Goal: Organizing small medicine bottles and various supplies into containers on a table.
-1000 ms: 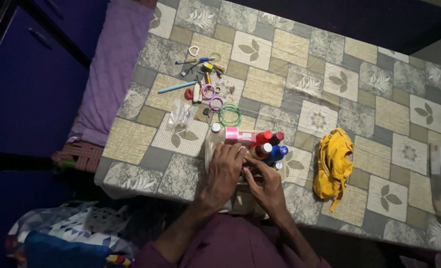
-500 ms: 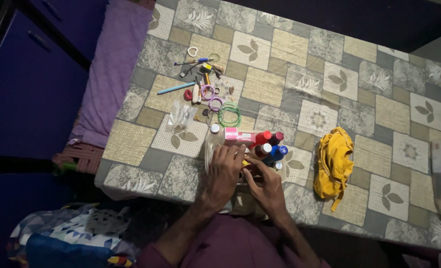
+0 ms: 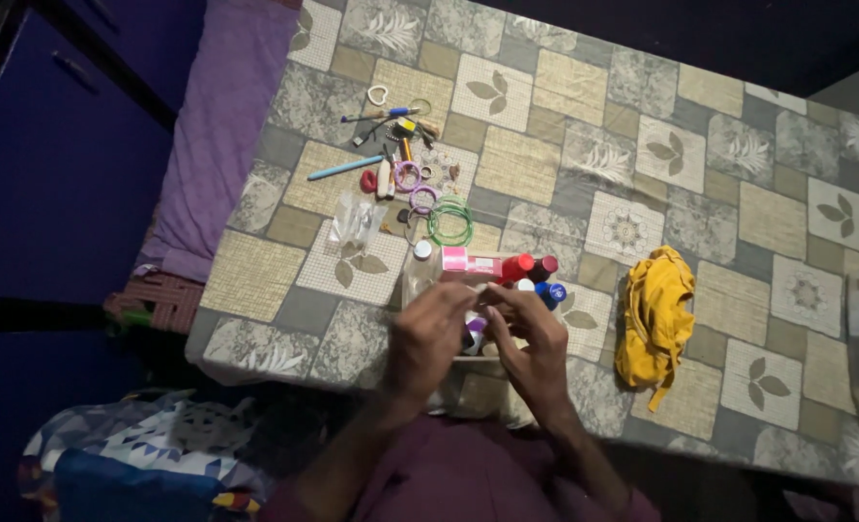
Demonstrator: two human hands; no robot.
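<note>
Fingers first: the left hand [image 3: 427,333] and right hand [image 3: 534,338] meet low in the middle of the frame, fingertips curled narrow toward each other around something small with a purple patch [image 3: 475,326]. Whether either hand truly grips it, I cannot tell; the blur hides it.

Just above the knuckles lies a cluster of small bottles [image 3: 531,275]: I count one red cap, one dark cap, one white cap and two blue caps, with one pink box [image 3: 468,262] lying to their left.

Further up, three green bangles [image 3: 449,222] overlap, two purple rings sit above them, and one light blue pen [image 3: 344,169] lies slanted in the upper left scatter. One crumpled clear bag [image 3: 355,220] lies left of the bangles.

One yellow cloth [image 3: 655,314] is bunched to the right, well apart from the hands.

The patterned sheet on the bed [image 3: 739,208] runs open across the right and top. Its near edge passes right under the wrists.

Against a second ago, both hands have lifted off the bottles and come together, and the right hand sits higher.
</note>
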